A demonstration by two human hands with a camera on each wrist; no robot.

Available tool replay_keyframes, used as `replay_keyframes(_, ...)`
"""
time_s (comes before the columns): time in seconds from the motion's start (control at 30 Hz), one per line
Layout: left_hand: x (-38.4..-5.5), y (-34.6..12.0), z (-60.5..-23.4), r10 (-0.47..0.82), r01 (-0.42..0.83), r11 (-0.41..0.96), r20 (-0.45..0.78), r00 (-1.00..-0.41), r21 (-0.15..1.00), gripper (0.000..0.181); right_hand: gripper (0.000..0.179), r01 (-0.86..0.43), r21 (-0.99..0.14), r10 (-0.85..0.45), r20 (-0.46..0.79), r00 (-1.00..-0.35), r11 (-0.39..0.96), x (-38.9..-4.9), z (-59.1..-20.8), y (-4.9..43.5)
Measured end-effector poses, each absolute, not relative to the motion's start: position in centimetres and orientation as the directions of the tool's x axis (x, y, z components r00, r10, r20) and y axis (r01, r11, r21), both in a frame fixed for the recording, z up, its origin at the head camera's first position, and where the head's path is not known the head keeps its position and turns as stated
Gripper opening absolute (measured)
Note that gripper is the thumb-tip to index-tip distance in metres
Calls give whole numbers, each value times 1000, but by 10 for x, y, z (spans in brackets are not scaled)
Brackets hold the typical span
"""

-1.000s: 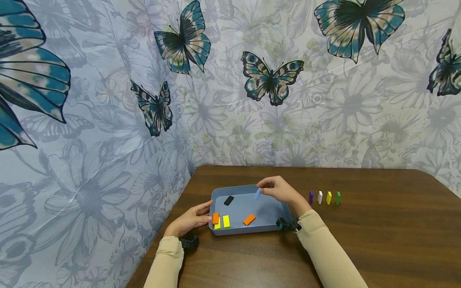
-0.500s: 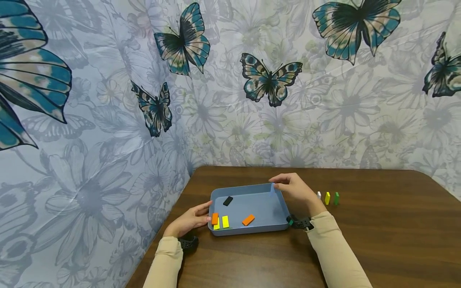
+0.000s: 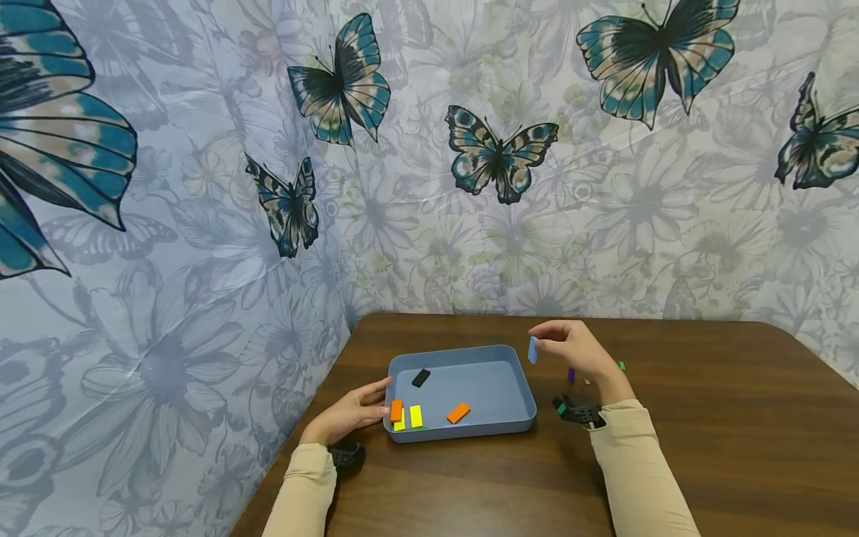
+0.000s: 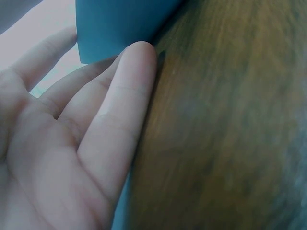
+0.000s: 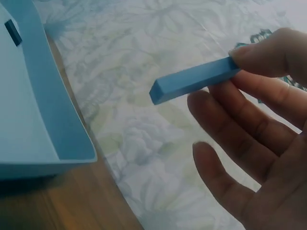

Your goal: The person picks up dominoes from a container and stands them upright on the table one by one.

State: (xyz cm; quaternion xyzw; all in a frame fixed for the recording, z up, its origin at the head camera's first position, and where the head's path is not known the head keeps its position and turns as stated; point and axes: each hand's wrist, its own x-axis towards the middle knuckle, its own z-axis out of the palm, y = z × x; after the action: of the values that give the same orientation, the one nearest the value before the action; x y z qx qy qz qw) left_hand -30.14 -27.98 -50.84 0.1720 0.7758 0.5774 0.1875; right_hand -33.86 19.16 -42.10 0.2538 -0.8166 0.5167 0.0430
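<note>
Between the thumb and fingertips of my right hand (image 3: 580, 350) is a light-blue rectangular block (image 3: 533, 350), just right of the tray's far right corner. The right wrist view shows the block (image 5: 196, 81) pinched at one end, its other end sticking out free. My left hand (image 3: 349, 410) rests against the left side of the blue tray (image 3: 493, 388), fingers extended and thumb near the front corner. Inside the tray lie a black block (image 3: 420, 378), an orange block (image 3: 397, 410) overlapping a yellow one, another yellow block (image 3: 416, 416), and a second orange block (image 3: 458, 412).
Right of the tray, a purple block (image 3: 571, 375) and a green block (image 3: 622, 366) show partly from behind the right hand and wrist. The brown wooden table (image 3: 725, 425) extends to the right. A butterfly-patterned cloth (image 3: 416, 268) hangs behind it.
My right hand has carried the light-blue block rightward from over the tray to beyond its right edge. It now covers most of the standing row of blocks. The left hand stays at the tray.
</note>
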Motion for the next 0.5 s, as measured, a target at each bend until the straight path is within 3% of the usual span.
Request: replay_keyframes(0.5, -306, -281, -510, 489, 33, 264, -105, -866, 964, 80, 32, -434, -775, -247, 358, -900, 459, -327, -419, 230)
